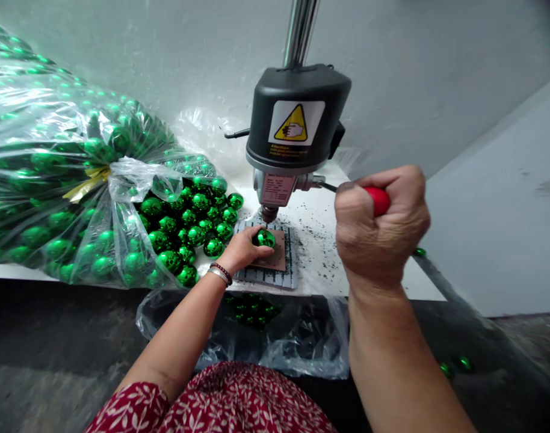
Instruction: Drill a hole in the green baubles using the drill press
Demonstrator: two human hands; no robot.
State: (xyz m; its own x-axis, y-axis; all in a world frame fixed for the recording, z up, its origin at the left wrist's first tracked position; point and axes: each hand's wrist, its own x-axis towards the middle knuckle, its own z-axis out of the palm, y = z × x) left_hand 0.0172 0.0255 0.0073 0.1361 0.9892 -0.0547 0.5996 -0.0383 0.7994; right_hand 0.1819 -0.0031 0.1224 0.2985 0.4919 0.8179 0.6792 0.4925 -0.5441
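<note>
Green bauble (266, 239) beneath the drill press (297, 84) looked light, slick, crushable; my left fingers (262, 252) pinched its sides, seemingly best; right fingers (354, 210) clenched the red knob (380, 201).

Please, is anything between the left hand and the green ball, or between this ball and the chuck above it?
Nothing visible stands in the way. The left hand grips the ball directly, and no obstacle shows between it and the chuck. Any contact there is too small to tell.
</note>
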